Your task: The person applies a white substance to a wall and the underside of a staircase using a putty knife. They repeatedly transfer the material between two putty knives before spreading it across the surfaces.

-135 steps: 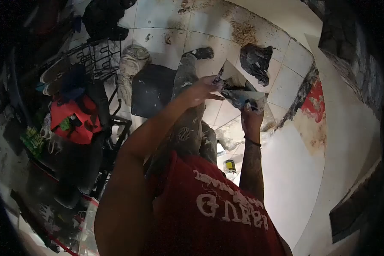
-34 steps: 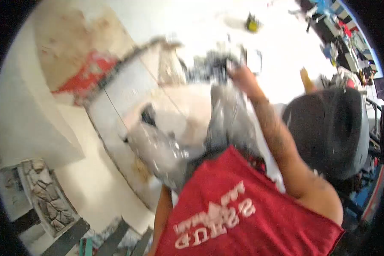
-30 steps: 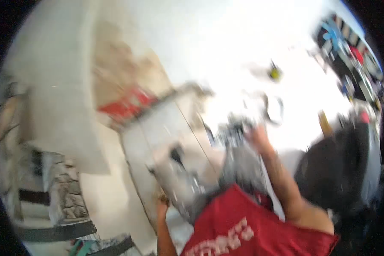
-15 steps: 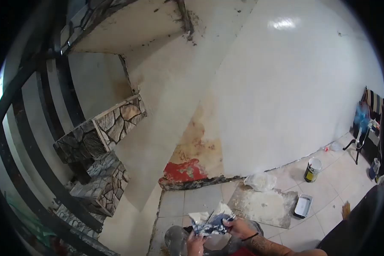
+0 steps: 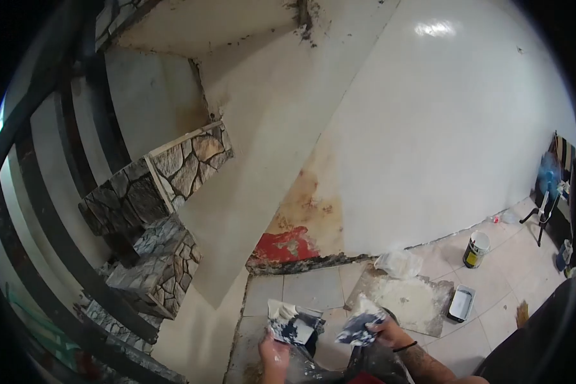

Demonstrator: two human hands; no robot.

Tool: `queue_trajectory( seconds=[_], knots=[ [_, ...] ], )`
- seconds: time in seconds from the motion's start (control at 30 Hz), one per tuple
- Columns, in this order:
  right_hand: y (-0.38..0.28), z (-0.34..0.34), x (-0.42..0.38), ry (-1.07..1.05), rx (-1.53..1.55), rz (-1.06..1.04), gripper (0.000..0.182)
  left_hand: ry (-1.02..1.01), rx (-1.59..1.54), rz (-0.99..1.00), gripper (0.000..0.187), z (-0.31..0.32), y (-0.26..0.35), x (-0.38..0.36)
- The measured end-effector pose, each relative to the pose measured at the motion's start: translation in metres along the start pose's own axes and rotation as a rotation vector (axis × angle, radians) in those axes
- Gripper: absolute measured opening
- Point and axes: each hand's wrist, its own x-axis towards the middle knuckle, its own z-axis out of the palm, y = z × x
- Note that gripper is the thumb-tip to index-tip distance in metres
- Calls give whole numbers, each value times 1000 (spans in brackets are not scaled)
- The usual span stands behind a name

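Observation:
My left hand (image 5: 275, 352) is closed around a wide putty knife (image 5: 301, 329), its blade smeared with white paste, thickest along the upper edge. To the right, my right hand (image 5: 388, 333) grips a second putty knife (image 5: 360, 325), also coated with white paste. A gap separates the two blades. Both tools are held low over my knees, in front of the tiled floor. Beyond them rises the wall, where a bare triangular patch (image 5: 310, 205) shows yellowish stains and red paint (image 5: 278, 248) at its base.
A paste-covered board (image 5: 422, 294) lies on the floor with a plastic bag (image 5: 398, 262) at its edge. Right of it are a tray (image 5: 461, 303) and a bucket (image 5: 476, 249). Stone-faced steps (image 5: 166, 269) stand left, behind dark bars (image 5: 77, 147). A tripod (image 5: 544, 214) stands far right.
The two putty knives, close together and overlapping before, have moved apart: the left one leftward, the right one rightward. The camera view has shifted slightly.

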Motion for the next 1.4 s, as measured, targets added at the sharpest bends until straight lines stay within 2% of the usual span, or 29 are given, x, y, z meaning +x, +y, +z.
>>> queue_trajectory(
  seconds=[0.07,0.1,0.2,0.23,0.27,0.3,0.33,0.37,0.4,0.43,0.47,0.53,0.63,0.73,0.77,0.87,0.93,1.03,1.07,1.13,1.2,1.23,1.27,1.33,1.4],
  knots=[
    [6,-42,1,56,14,-103,42,-34,-136,-48,37,17,12,-1],
    [-4,-28,-6,107,66,-128,43,-21,-122,-69,37,22,7,-2],
    [-37,14,-7,14,-67,-165,44,37,-23,-106,35,-1,-20,11],
    [-36,1,6,31,-147,-246,44,140,-26,-117,34,7,-24,9],
    [-31,-14,15,60,-221,-316,44,47,9,-172,33,5,-23,9],
    [-35,-5,21,170,-143,-305,45,310,123,-263,31,29,-19,7],
    [-44,11,28,109,-98,-307,45,192,136,-276,31,23,-16,6],
    [-50,25,35,162,-421,-326,51,123,169,-200,33,7,-18,14],
    [-52,41,34,97,-182,-365,56,167,213,-235,34,47,-10,-1],
    [-39,14,44,72,-142,-378,62,237,282,-228,33,46,-13,-2],
    [-39,33,45,148,-250,-335,65,135,203,-205,33,21,-19,7],
    [-40,48,57,92,-250,-260,65,117,198,-114,34,40,-36,13],
    [-40,48,69,-6,-472,-219,67,139,150,-85,32,57,-52,28],
    [-30,53,86,-89,-918,-412,67,190,124,-141,26,56,-54,52],
    [-31,48,92,-142,-863,-403,68,183,154,-145,25,57,-55,59],
    [-43,46,114,-331,-1202,-589,68,149,204,-182,27,55,-56,82],
    [-39,36,113,-327,-1425,-472,65,121,201,-253,33,53,-56,95],
    [-32,5,121,-323,-1767,-319,61,120,221,-234,31,75,-51,92],
    [-23,-19,126,-346,-1636,-259,61,140,250,-217,31,83,-48,92],
    [-27,-38,129,-269,-1517,-276,63,193,256,-141,28,103,-42,91],
    [-51,-56,135,-138,-1480,-304,63,257,236,-89,24,100,-45,89],
    [-53,-56,126,-38,-1439,-291,64,192,187,-105,22,88,-48,91],
    [-64,-35,122,-19,-1497,-396,65,186,204,-131,19,75,-53,91],
    [-78,10,107,-55,-1578,-452,66,244,352,-31,20,61,-67,90],
    [-74,38,87,-112,-1569,-324,68,276,441,-2,21,53,-80,83]
  ],
)
